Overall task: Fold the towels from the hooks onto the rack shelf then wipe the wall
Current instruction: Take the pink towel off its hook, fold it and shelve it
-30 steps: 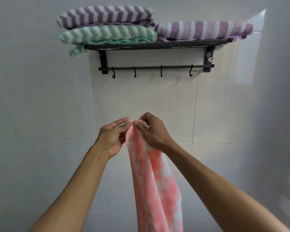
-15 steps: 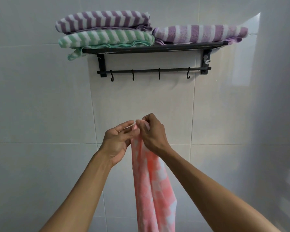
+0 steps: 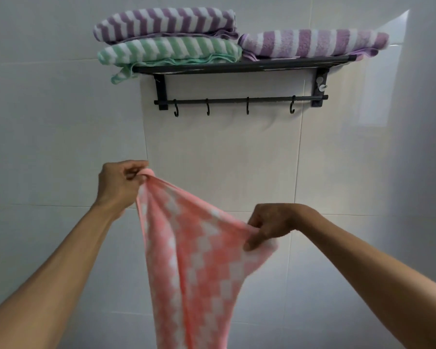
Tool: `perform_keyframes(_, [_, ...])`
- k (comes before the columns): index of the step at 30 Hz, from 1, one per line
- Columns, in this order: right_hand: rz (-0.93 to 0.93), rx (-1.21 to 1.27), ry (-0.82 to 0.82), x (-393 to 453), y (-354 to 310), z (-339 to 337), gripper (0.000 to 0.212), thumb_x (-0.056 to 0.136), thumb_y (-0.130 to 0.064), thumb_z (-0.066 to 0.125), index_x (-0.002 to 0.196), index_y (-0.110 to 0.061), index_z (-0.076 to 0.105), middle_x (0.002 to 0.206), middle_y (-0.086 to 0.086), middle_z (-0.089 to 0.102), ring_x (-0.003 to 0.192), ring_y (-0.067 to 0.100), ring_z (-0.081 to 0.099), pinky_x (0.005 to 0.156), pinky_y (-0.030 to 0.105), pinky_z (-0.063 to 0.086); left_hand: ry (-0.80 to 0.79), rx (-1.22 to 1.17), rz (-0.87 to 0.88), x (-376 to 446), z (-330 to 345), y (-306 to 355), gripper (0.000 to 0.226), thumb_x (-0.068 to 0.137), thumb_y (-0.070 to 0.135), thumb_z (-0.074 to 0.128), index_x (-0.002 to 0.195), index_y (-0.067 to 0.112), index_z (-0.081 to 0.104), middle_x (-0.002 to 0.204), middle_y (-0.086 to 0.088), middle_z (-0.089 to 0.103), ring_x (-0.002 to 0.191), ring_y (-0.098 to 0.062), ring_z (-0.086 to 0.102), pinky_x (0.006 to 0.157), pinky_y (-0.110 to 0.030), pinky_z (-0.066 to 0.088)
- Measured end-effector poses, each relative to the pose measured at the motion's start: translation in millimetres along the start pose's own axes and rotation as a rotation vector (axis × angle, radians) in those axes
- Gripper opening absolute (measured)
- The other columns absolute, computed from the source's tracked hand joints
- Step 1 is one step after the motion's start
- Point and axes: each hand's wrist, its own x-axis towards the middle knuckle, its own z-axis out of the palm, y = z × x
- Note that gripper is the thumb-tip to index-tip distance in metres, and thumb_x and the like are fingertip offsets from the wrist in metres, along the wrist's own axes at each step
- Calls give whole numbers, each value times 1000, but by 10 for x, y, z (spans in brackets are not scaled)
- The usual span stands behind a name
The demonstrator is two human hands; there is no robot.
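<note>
Hands apart: L hand (image 3: 120,183) & R hand (image 3: 268,225) each pinch pink checked towel (image 3: 199,260) edge.

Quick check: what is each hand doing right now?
Left hand: closed, pinching the top corner of the pink checked towel.
Right hand: closed, gripping the same towel's edge, lower down.

Pretty plain bathroom corner here: big glossy white wall tiles (image 3: 61,137) with thin grout lines, nothing fancy. The middle tile (image 3: 222,157) looks a bit warmer and creamier than the greyish ones around it. There's a bright patch of reflected light (image 3: 378,79) off to the upper right, and the side wall (image 3: 431,152) goes shadowy.
</note>
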Motion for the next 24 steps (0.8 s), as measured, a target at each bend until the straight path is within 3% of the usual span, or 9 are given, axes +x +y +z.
perform_keyframes(3, [183, -238, -58, -104, 75, -82, 51, 77, -56, 78, 104, -13, 74, 88, -3, 65, 86, 18, 63, 71, 29, 49, 26, 113, -46, 17, -163, -194, 33, 82, -7, 73, 112, 7, 75, 102, -3, 74, 89, -17, 67, 103, -39, 52])
perform_keyframes(5, [252, -331, -47, -99, 84, -153, 50, 83, -48, 76, 113, -9, 69, 108, 2, 63, 107, 25, 62, 83, 30, 49, 20, 160, -50, -45, -154, -259, 31, 83, -5, 74, 111, 7, 75, 99, 0, 72, 89, -17, 67, 101, -34, 51])
perform_keyframes(8, [206, -436, 142, 17, 137, -296, 23, 91, -35, 66, 82, -14, 65, 89, 3, 61, 103, 28, 64, 86, 32, 54, 61, 210, -49, -116, -90, -311, 25, 85, -3, 73, 108, 5, 77, 98, -3, 73, 90, -18, 66, 93, -24, 45])
perform_keyframes(11, [155, -470, 415, 84, 303, -427, 38, 86, -50, 65, 65, -21, 53, 78, -7, 42, 106, 26, 53, 88, 45, 54, 96, 228, -67, -86, -95, -337, 16, 87, -3, 69, 97, 7, 78, 91, -6, 73, 89, -21, 66, 87, -24, 43])
perform_keyframes(13, [146, -353, 420, 34, 347, -484, 43, 88, -50, 66, 57, -24, 52, 72, -7, 49, 91, 29, 57, 85, 47, 55, 122, 212, -108, -48, -123, -318, 17, 89, -2, 67, 94, 11, 76, 90, -5, 71, 88, -22, 64, 82, -24, 42])
perform_keyframes(15, [118, -48, 396, -38, 357, -536, 34, 89, -38, 72, 60, -22, 66, 67, 1, 68, 79, 34, 69, 75, 43, 61, 142, 188, -140, -12, -125, -279, 18, 90, -1, 65, 93, 14, 74, 90, -5, 69, 85, -22, 62, 78, -25, 41])
perform_keyframes(18, [78, 307, 607, -92, 386, -595, 13, 75, -21, 88, 68, -19, 77, 65, 2, 73, 63, 25, 68, 60, 30, 61, 202, 117, -169, 65, -108, -206, 14, 90, 3, 68, 95, 15, 72, 92, -7, 69, 81, -22, 62, 75, -26, 43])
perform_keyframes(21, [94, 434, 662, -103, 417, -529, 25, 64, -8, 94, 81, -13, 76, 74, 8, 72, 61, 19, 62, 55, 28, 59, 194, 54, -212, 115, -72, -199, 12, 90, 5, 71, 101, 10, 73, 94, -9, 69, 83, -21, 62, 77, -26, 45])
perform_keyframes(24, [108, 480, 638, -115, 498, -488, 29, 71, -10, 90, 95, -14, 74, 80, 8, 71, 66, 18, 63, 56, 28, 58, 117, 85, -190, 116, -32, -228, 12, 91, 4, 68, 100, 8, 75, 95, -9, 72, 85, -20, 65, 81, -26, 48])
